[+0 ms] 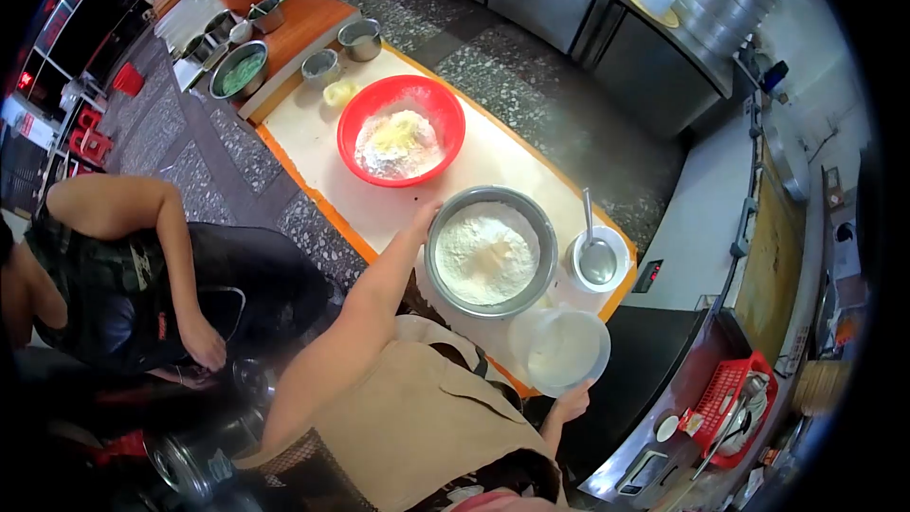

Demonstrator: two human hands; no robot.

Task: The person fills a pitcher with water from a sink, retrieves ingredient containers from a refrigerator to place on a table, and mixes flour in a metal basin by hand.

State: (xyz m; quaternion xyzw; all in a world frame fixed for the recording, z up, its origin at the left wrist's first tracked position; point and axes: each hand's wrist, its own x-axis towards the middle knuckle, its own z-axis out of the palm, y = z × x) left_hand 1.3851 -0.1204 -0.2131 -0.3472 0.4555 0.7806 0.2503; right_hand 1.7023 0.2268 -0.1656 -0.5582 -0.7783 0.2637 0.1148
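The left hand (pixel 424 221) touches the left rim of the bowl (pixel 489 196) on the tabletop (pixel 313 154); its grip I cannot tell. The right hand (pixel 571 402) grips the tub (pixel 594 353), just near and right of the bowl.

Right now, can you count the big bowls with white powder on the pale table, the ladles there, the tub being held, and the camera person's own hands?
2 big bowls: red bowl, grey metal bowl
1 ladle
1 held tub
2 own hands: left hand, right hand
Total: 6
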